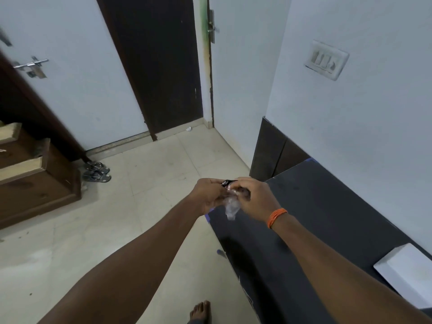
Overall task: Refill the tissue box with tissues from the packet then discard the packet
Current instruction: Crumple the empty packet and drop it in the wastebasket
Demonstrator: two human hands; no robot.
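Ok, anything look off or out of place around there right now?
One small thing: a white scrap lies on the floor by the dark door, like stray litter. Otherwise both hands, left and right, hold the crumpled clear packet over the dark surface's edge. Nothing looks spilled.

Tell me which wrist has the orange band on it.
The right wrist: the orange thread band sits just behind the right hand. The left hand has a bare wrist. Both grip the crumpled clear packet.
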